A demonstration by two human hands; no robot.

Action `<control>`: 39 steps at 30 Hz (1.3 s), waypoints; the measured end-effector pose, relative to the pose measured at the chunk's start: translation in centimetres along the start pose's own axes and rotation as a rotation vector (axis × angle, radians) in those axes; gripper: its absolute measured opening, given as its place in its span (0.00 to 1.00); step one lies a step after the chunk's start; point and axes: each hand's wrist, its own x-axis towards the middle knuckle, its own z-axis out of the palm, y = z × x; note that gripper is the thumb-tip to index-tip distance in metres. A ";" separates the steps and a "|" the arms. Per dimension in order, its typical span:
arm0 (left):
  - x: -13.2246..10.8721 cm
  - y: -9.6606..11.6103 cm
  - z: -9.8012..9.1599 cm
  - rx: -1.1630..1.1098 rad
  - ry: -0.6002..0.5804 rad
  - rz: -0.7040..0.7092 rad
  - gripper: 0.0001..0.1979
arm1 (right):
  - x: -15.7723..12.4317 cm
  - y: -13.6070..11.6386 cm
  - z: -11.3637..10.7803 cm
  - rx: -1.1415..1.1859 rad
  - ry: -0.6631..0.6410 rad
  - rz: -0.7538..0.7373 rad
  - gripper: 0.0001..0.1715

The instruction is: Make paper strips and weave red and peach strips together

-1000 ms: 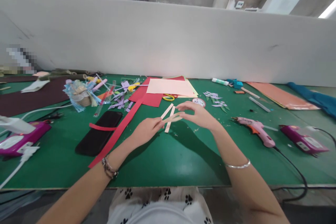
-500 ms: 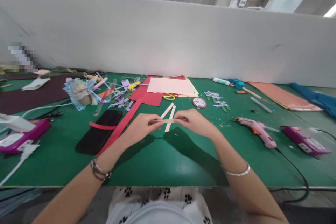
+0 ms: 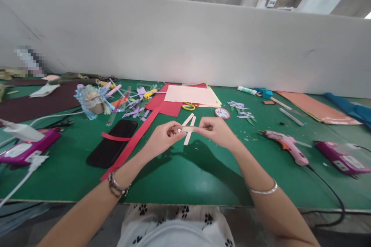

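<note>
Pinching a short, pale, paper-like strip (image 3: 188,128) near its ends, between the thumb and fingers of the left hand (image 3: 164,136) and those of the right hand (image 3: 219,133), close together above the smooth green surface (image 3: 185,177). Overlapping, in view, two narrow, straight, pale strips (image 3: 190,136), set on the surface with far ends close and near ends spread.

Facing, farther back, a pale pink rectangular sheet (image 3: 189,94) on top of red paper sheets (image 3: 172,109), with a yellow loop-shaped handle (image 3: 189,109) at its near edge. Flanked on the left by a long red paper strip (image 3: 142,133), then a black rectangular phone-like object (image 3: 111,148) crossed by a short red strip (image 3: 116,137).

Bordered on the right, just past the right hand, by a round red-rimmed disc (image 3: 222,113) and checkered purple-and-green paper pieces (image 3: 237,105). Followed farther right by a pink glue gun with an orange trigger (image 3: 286,144), pointing left, and a magenta power strip (image 3: 342,158).
</note>
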 end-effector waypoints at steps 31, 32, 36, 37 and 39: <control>0.6 1.8 0.4 -0.117 0.049 0.043 0.09 | -0.4 -1.4 0.6 -0.023 -0.125 0.016 0.18; 0.6 1.7 0.3 -0.117 0.060 0.036 0.09 | -0.4 -1.4 0.6 -0.016 -0.112 0.020 0.19; 0.5 1.8 0.1 -0.113 0.076 0.018 0.10 | -0.4 -1.3 0.8 -0.016 -0.071 0.033 0.21; 0.5 1.9 0.1 -0.123 0.070 0.013 0.09 | -0.4 -1.3 0.8 -0.014 -0.064 0.032 0.21; 0.5 2.1 0.0 -0.143 0.060 0.001 0.09 | -0.4 -1.2 0.8 0.001 -0.060 0.033 0.21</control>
